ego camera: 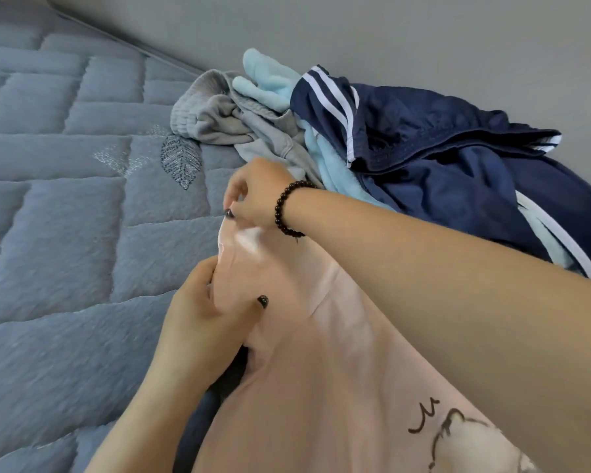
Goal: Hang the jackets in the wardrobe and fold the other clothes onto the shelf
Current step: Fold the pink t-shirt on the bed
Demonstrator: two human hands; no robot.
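1. Pink garment (338, 363): pale pink fabric spread from the near right edge toward the middle of the scene, its far end gathered up and held between two hands; a dark line drawing with a white patch marks its near part.
2. Right hand (256, 192): reaching in from the right, fingers curled, thumb and fingertips pinching the far tip of the pink garment. A bracelet (287, 209) of dark beads circles the wrist.
3. Left hand (205, 312): just nearer than the right hand, fingers curled round a fold of the same garment, the dark-painted thumbnail lying on top of the cloth.
4. Navy jacket (440, 158): dark blue with white stripes, crumpled at the far right against the wall (355, 25).
5. Light blue fleece (270, 80): partly under the navy jacket, its left edge touching the grey garment.
6. Grey garment (226, 121): bunched at the left of the pile, just beyond the right hand.
7. Bed cover (65, 199): grey-blue quilted surface with an embroidered leaf, beneath all the clothes.
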